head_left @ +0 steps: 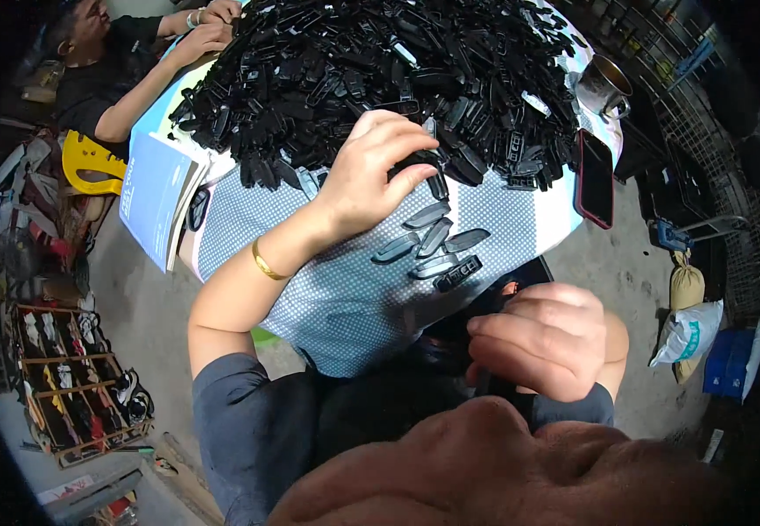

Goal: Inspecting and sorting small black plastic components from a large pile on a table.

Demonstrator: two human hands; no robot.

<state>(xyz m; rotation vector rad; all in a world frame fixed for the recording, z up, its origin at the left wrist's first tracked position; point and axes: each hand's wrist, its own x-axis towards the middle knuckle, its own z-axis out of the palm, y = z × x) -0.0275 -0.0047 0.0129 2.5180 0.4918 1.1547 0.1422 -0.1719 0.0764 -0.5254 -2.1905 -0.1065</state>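
Observation:
My left hand reaches over the near edge of a large heap of small black plastic pieces. Its fingers and thumb curl round a black plastic piece, which they partly cover. Just below it, several loose black pieces lie on the dotted cloth, most of them long and curved. One of these, a slotted piece, shows its ribbed inner side. My right hand is raised close to me at the lower right, its fingers closed. What it holds, if anything, is hidden.
A phone and a metal mug stand at the right table edge. A blue booklet lies on the left edge. Another person's hands work at the far left. Sacks and a rack stand on the floor.

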